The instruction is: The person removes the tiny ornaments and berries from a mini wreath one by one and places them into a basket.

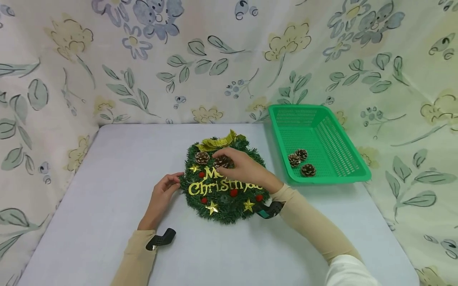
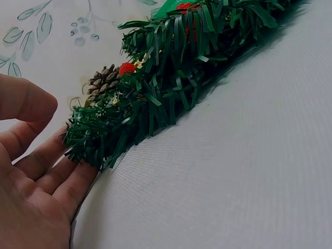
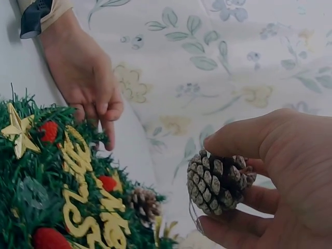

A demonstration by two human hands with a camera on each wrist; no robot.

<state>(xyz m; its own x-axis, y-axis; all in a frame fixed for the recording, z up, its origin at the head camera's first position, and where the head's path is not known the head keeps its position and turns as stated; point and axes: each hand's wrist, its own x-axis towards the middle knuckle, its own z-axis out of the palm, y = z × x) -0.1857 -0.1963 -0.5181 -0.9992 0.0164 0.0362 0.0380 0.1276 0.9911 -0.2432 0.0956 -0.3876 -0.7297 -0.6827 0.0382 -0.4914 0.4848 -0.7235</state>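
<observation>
Green tinsel wreath (image 1: 225,206) lay flat on the white table (image 1: 125,167). Key relation: the held pinecone (image 3: 215,184) sat over the wreath's upper part, just right of the fixed cone (image 1: 202,157) in the greenery, below the gold ribbon (image 1: 218,142) and above the gold lettering (image 1: 216,186). From the right wrist we saw a gap between it and the sprigs; height we couldn't read. Long axis was hard to call, cone being near round. We also noted a thin loop (image 3: 194,215), thread or wire, hanging at its side.

Right hand (image 1: 239,165) was the nearer one to that spot and had the cone in its fingers: one digit across the top, others curled underneath, spread only as wide as the cone itself.

Left hand (image 1: 164,188) was at the wreath's left edge: fingers loosely extended, tips touching the greenery, thumb lifted away, nothing gripped. Whether the tips went under the rim, we couldn't tell.

Right of the wreath we had the green basket (image 1: 329,180), three loose cones (image 1: 308,170) toward its near end, apart from both hands
</observation>
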